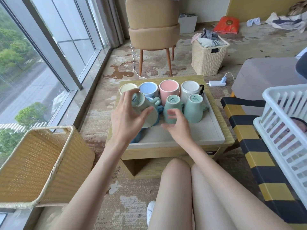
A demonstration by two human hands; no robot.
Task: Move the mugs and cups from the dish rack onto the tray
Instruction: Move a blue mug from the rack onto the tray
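Mugs stand upside down on the grey tray, which sits on a low wooden surface in front of my knees. Along the far edge runs a row of four: a pale yellow cup, a light blue mug, a pink mug and a white ribbed mug with a dark handle. Nearer to me stand two mint green mugs, the middle mint mug and the right mint mug, side by side with their bases up. My left grip is clasped round a third mint mug, thumb on the near side and fingers over the base. I hold it tilted above the tray's left part, its mouth turned down and toward me. Under it lies a darker blue mug, mostly hidden by my hand, so I cannot tell how it sits. My right grip is released and holds nothing, its fingers loosely bent just in front of the middle mint mug; I cannot tell whether they touch it. To my right the white plastic dish rack rests on a black and yellow striped bench. A woven basket stands on the floor to my left by the window. Beyond the surface stand a tan chair and a cream laundry basket with clothes in it.
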